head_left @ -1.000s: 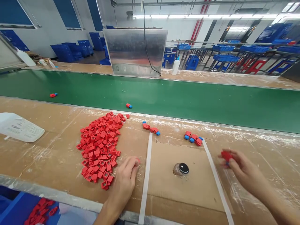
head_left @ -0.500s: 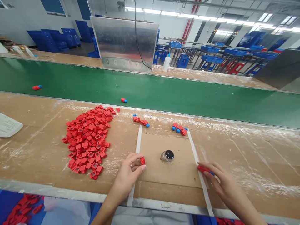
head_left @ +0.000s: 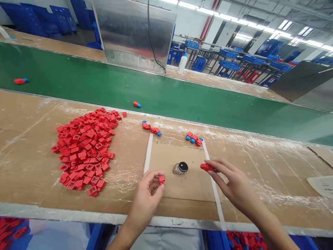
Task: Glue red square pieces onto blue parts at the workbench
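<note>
My left hand (head_left: 145,194) pinches a small square red plastic part (head_left: 161,178) at its fingertips, above the cardboard sheet (head_left: 161,163). My right hand (head_left: 234,182) grips a red part with a blue end (head_left: 207,167) between thumb and fingers, over the sheet's right side. Between the hands, a small glass jar with a black lid (head_left: 180,168) stands on the cardboard. Left of my left hand lies a large heap of loose red square parts (head_left: 83,151). Small groups of joined red and blue parts (head_left: 193,139) lie beyond the sheet.
A green conveyor belt (head_left: 156,90) runs behind the bench, carrying stray red and blue parts (head_left: 136,104). White tape strips (head_left: 148,152) edge the cardboard sheet. Bins of red parts (head_left: 244,241) sit below the bench's front edge. A steel panel (head_left: 132,31) stands beyond the belt.
My right hand has moved left and up with its red part, closer to the jar. My left hand keeps its part. The whole scene has shifted slightly left and up in view.
</note>
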Demonstrator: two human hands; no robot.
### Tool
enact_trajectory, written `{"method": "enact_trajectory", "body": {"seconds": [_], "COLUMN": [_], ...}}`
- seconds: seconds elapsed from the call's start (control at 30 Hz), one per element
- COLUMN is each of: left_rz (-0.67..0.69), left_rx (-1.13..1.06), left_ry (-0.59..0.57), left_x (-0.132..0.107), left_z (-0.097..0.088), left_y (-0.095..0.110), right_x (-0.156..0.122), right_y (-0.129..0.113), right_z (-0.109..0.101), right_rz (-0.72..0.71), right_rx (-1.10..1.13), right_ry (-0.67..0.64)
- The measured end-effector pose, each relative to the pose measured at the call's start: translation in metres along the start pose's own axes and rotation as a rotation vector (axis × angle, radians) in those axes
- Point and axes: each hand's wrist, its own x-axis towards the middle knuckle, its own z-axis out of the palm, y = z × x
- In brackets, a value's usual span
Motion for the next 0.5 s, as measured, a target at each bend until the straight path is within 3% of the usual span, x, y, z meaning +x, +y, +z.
{"method": "enact_trajectory", "body": {"seconds": [0.13, 0.27, 0.5], "left_rz": [0.061, 0.066, -0.049], "left_rx": [0.098, 0.105, -0.026], "left_ry": [0.038, 0.029, 0.012], "left_x": [-0.002, -0.005, -0.009], "left_z": [0.001, -0.001, -0.002], "left_y": [-0.003, -0.006, -0.012], "right_x": [0.024, 0.034, 0.034], "right_y": [-0.019, -0.022, -0.020], "right_z": [-0.001, 0.004, 0.013], "right_rz": [-0.128, -0.179, -0.212], "right_rx": [-0.029, -0.077, -0.069], "right_ry": [-0.096, -0.161, -0.200]}}
